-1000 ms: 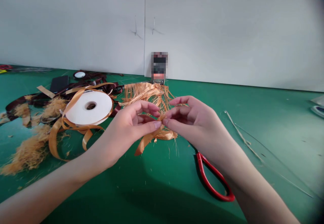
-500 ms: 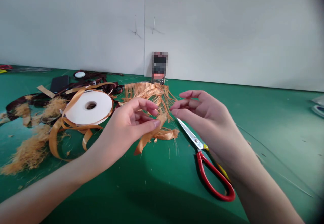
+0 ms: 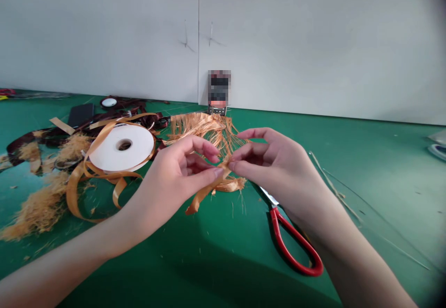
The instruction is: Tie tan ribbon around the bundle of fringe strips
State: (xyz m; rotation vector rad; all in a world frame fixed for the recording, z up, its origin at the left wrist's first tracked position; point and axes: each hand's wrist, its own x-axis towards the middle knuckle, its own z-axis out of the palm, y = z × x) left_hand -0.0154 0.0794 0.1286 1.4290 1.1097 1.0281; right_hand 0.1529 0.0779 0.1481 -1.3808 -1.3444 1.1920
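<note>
My left hand [image 3: 177,173] pinches a short strip of orange ribbon [image 3: 205,192] between thumb and fingers; the strip hangs down from the pinch, with a frayed piece lying under it. My right hand [image 3: 275,164] meets it from the right, fingertips pinched on the same strip's top end [image 3: 226,161]. Both hands hover just above the green table [image 3: 216,261]. Red-handled scissors [image 3: 296,247] lie shut on the table under my right wrist.
A white ribbon spool [image 3: 120,147] wrapped in loose orange ribbon lies to the left. Frayed orange fibre piles [image 3: 38,208] and dark ribbon scraps [image 3: 31,140] clutter the far left. A fringe of shredded ribbon [image 3: 205,129] lies behind my hands. Thin strands [image 3: 334,189] lie to the right. A white wall stands behind.
Half a second ago my right hand had pulled away to the right, off the ribbon; now it is back at the strip, pinching its top end beside my left fingers.
</note>
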